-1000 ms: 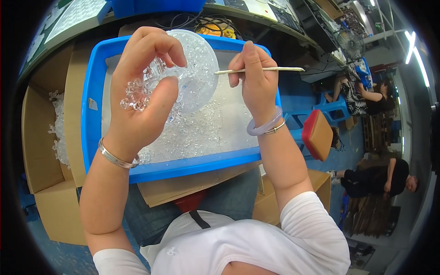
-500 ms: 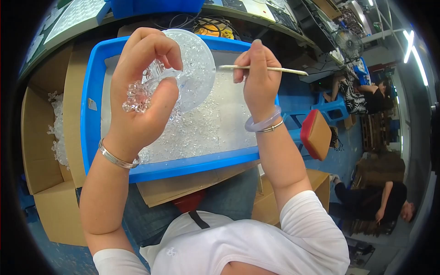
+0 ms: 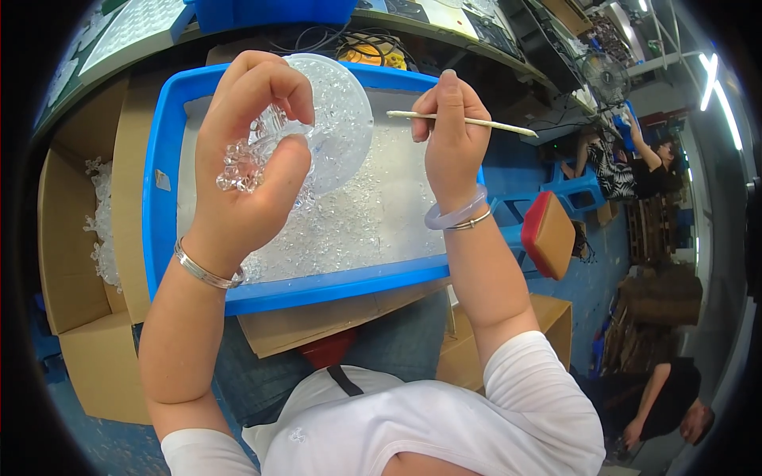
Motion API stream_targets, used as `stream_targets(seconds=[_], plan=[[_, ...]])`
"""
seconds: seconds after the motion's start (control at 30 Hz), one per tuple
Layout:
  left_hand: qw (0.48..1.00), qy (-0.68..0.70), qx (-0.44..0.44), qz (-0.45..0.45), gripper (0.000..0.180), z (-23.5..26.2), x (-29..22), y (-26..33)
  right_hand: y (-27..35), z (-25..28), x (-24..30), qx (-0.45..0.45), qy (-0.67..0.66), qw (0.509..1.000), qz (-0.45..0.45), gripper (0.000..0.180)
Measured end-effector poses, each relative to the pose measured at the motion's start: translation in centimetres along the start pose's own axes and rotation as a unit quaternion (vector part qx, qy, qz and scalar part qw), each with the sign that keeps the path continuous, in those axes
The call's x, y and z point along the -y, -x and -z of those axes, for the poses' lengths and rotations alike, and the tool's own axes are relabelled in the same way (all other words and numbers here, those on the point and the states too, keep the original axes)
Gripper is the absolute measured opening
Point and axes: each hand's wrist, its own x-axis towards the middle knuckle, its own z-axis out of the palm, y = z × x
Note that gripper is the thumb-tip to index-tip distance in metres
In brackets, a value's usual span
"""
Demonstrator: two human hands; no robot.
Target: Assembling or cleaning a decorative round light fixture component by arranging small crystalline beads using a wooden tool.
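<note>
My left hand [image 3: 254, 151] is closed round a clear plastic piece [image 3: 240, 168] with rounded knobs; the fingers hide part of it. Just behind and right of that hand is a round translucent dish [image 3: 343, 151] with small clear bits in it. My right hand [image 3: 454, 131] pinches a thin pale stick [image 3: 496, 124], held nearly level, its left end short of the dish. Both hands are over a blue tray [image 3: 341, 293], whose pale bottom is strewn with many small clear bits [image 3: 337, 230].
An open cardboard box [image 3: 75, 238] with clear plastic pieces [image 3: 103, 230] stands at the left. Behind the tray lie black cables [image 3: 317, 36] and a workbench edge. A red-edged stool [image 3: 548, 236] and blue stools [image 3: 575, 190] stand right; two people are farther off.
My right hand and the stick have shifted slightly right, away from the dish. The left hand has barely moved. At the lower right, a person in black has moved nearer the lower edge.
</note>
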Motion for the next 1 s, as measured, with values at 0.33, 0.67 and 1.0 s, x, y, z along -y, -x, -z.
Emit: stream_targets(seconds=[0.33,0.67,1.0], plan=[[1.000,0.005,0.005,0.024,0.015,0.0,-0.1,0.0,-0.4,-0.6,-0.9,-0.013,-0.014,0.999,-0.035,0.033],[0.994,-0.030,0.105,0.003,0.015,-0.7,-0.4,0.1,0.0,-0.4,0.3,-0.056,-0.007,0.998,-0.035,0.038],[0.999,-0.043,0.026,-0.003,0.015,0.1,0.8,-0.2,-0.4,0.0,0.0,0.014,-0.078,0.994,-0.074,0.038]])
